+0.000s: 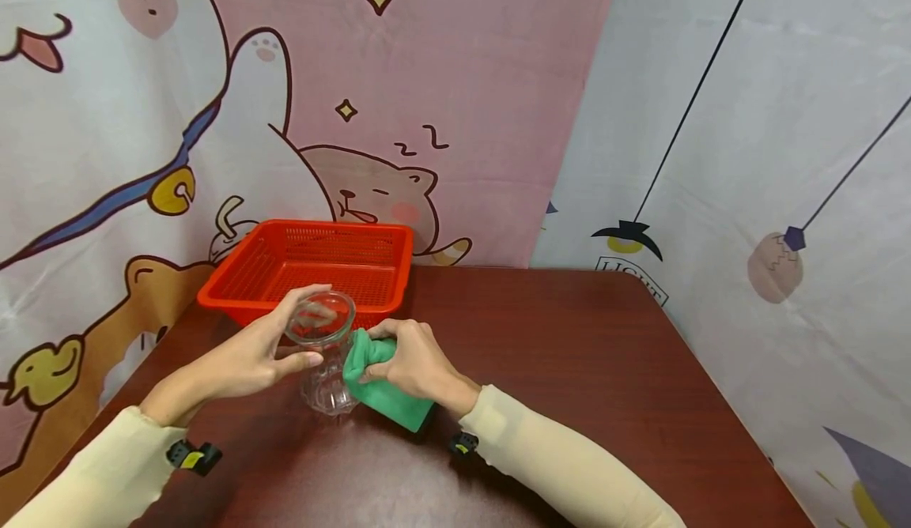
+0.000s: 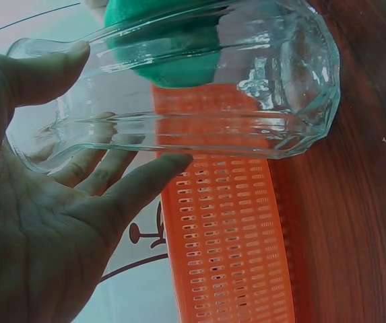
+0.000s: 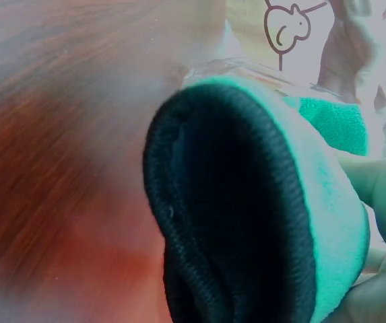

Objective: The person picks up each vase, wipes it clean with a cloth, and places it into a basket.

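Note:
A clear glass vase (image 1: pixel 329 390) with a wide round mouth and ribbed sides stands upright at the front of the red basket. My left hand (image 1: pixel 249 358) holds it near its neck, thumb on the near side and fingers round the back. Close against the vase's right side, my right hand (image 1: pixel 418 363) pinches a folded green cloth (image 1: pixel 398 403) between thumb and fingers. In the right wrist view the cloth (image 3: pixel 320 202) shows a dark stitched edge and a hollow fold. Through the glass vase (image 2: pixel 206 124), the left wrist view shows part of the cloth.
Behind the vase, a red plastic basket (image 1: pixel 327 277) with slotted sides sits at the back left of the dark brown wooden table (image 1: pixel 555 354). A cartoon-printed curtain (image 1: pixel 498 117) hangs along the table's back and sides.

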`<state>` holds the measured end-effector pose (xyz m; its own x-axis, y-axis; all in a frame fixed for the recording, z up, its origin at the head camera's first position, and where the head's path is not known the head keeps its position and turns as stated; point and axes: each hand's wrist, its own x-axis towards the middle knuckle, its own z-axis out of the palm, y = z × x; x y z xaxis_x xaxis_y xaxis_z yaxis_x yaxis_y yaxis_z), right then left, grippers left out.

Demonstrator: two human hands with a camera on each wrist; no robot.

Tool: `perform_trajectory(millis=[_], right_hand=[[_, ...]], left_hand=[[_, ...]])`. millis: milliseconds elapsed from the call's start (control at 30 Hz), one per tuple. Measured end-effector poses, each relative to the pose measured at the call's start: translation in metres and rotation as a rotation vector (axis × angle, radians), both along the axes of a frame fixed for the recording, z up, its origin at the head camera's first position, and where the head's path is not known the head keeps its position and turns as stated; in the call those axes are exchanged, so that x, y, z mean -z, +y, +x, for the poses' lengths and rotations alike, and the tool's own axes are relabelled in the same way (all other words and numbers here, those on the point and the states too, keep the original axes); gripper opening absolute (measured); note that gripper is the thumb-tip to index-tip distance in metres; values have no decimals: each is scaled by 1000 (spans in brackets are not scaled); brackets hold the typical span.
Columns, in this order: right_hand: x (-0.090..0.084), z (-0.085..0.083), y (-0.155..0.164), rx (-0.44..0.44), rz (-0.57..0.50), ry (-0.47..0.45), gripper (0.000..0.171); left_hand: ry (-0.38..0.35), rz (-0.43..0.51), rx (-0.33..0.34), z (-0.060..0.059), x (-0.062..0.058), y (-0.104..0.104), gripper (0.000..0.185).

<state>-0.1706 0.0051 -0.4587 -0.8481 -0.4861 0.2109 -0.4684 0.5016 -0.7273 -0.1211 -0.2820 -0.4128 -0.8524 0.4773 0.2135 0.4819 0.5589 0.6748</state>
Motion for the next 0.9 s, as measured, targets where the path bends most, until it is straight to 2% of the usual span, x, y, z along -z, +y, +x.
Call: perform_trajectory(millis=[233,533,733,900], right_hand=[[-4,1,-2,20,-56,1,59],[-17,3,-6,25,-171,21,54],[-22,5,-7,35,-252,22,50],[-25,4,-4,24,-348,25,56]], left_hand=[[-12,-3,-15,-1,3,0,97],[-13,21,29,-3,2,-1,94],[5,13,31,-2,2,-1,94],[6,12,36,-3,1,-1,94]])
